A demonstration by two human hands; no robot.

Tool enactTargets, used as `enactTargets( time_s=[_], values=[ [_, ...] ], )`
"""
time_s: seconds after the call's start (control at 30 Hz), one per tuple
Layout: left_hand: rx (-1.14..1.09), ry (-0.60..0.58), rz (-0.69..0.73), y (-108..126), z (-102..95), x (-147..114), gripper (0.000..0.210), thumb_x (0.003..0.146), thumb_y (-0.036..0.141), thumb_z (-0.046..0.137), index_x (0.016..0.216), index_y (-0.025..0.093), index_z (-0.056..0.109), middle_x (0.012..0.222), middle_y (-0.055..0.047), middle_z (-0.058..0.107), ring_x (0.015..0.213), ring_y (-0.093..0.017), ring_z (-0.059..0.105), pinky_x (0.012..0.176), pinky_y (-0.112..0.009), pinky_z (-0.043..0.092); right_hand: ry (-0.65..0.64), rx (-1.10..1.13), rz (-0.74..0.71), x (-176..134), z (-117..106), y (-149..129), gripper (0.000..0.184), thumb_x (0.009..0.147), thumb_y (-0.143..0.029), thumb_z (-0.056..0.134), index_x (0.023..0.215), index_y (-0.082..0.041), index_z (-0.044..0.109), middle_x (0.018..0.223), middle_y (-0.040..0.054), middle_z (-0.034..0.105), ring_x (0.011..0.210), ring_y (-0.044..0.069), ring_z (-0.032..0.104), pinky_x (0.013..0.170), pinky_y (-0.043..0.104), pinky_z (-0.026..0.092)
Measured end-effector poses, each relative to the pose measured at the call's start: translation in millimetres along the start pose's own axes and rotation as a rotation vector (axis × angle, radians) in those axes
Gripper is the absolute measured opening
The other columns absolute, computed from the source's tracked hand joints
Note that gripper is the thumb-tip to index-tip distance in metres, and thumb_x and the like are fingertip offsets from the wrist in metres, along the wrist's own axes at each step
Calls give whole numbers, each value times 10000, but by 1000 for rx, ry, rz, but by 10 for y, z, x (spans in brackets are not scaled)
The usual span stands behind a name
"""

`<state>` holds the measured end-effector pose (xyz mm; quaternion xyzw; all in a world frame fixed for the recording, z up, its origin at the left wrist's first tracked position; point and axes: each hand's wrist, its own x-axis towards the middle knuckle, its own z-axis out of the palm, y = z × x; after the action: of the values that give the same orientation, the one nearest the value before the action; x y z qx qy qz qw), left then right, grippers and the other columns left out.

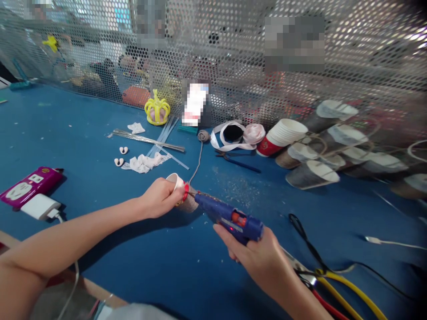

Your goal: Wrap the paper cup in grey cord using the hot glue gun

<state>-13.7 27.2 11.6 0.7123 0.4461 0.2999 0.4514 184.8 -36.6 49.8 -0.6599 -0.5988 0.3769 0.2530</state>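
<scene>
Blue plastic fills the right hand [263,251], which is wrapped around the handle of a glue gun [222,212] with a small red light glowing on its side. The nozzle points at the left hand [163,198], which grips a paper cup [189,205] tipped on its side between the two hands. The cup's white rim shows beyond the left fingers; toward the gun its wall shows red and then what looks like a grey covering. Whether the cup rests on the counter [160,262] cannot be told.

A strand of grey yarn [199,164] runs from the cup to a small ball [203,136] beyond the hands. Farther off, to the right of the left hand, stand grey-covered cups [312,174] and a stack of plain ones [283,133].

The step in hand seems to be gluing yarn onto the cup; no fresh glue is visible, and contact at the tip is unclear. The next move probably calls for a steady cup, left fingertips clear of the hot nozzle, and the yarn laid onto the glue before it sets.
</scene>
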Motion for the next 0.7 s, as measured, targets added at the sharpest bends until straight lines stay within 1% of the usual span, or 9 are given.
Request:
enactTargets(
  time_s=[0.1,0.23,0.3,0.4,0.47,0.6,0.7],
  values=[
    [197,1,104,3,4,4,408,819,311,302,452,144,364,441,34,304,443,-67,264,442,-194,215,44,-8,-25,-14,12,-4,165,608,-353,617,613,-193,579,301,-73,424,272,103,412,316,215,370],
    [249,11,118,10,2,8,409,829,293,279,456,142,350,435,36,302,435,-62,263,428,-186,216,143,-28,24,-53,35,-60,157,633,-341,612,633,-186,594,298,-81,403,273,92,394,327,205,372],
    [258,5,108,7,-2,10,413,831,294,276,456,139,356,438,35,306,441,-62,267,430,-184,222,124,-29,2,-66,34,-68,158,640,-340,605,645,-182,599,313,-75,420,289,97,412,327,204,372],
    [263,-7,75,2,-7,16,417,828,298,275,457,136,373,454,32,299,459,-66,273,438,-181,233,36,-63,-90,-68,25,-22,171,650,-345,598,657,-175,611,328,-63,445,300,108,435,326,210,371],
    [262,-7,56,1,-9,22,412,824,299,282,457,135,373,465,31,296,469,-68,276,441,-179,237,15,-91,-142,-64,23,25,188,658,-354,597,686,-171,625,331,-58,457,298,112,439,322,212,367],
    [261,6,49,3,-2,27,414,824,306,274,449,143,335,457,34,282,462,-66,266,433,-179,227,52,-78,-176,-52,25,74,209,679,-362,579,728,-167,639,413,-32,544,327,113,469,343,212,386],
    [251,4,54,0,3,25,420,830,315,266,454,144,343,457,32,292,464,-68,271,437,-177,239,71,-78,-176,-43,28,93,207,683,-361,579,730,-168,637,460,-20,579,343,111,480,361,212,398]
  ],
)
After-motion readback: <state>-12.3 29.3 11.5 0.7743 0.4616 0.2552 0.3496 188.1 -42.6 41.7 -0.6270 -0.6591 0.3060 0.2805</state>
